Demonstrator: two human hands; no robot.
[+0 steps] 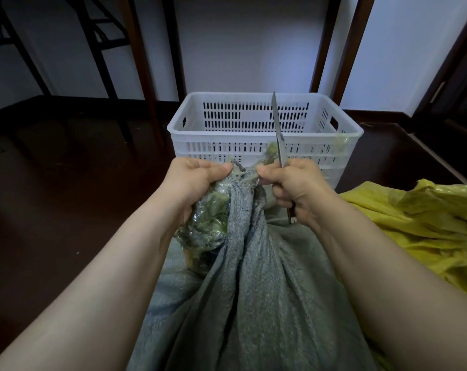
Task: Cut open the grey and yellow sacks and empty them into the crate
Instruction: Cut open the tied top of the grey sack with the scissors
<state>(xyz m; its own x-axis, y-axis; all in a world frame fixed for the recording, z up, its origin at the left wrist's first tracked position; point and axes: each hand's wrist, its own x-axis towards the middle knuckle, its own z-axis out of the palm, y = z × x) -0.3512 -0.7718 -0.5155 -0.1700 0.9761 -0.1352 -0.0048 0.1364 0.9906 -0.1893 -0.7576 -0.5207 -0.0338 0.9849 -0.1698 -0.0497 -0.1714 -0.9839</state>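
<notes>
Grey sack (253, 277) neck bunched in left hand (197, 178); knife (278, 129) clenched in right hand (294, 188), blade up. Neck best held taut, blade drawn away from left hand.

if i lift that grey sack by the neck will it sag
Likely sags: the grey sack falls in deep folds below the left hand gripping it. Its coarse weave looks rough, probably not slippery. It looks full, so maybe heavy.

Bunched-up grey sack (253, 290) lies before white crate (227, 148), yellow sack (427, 223) beside it.
</notes>
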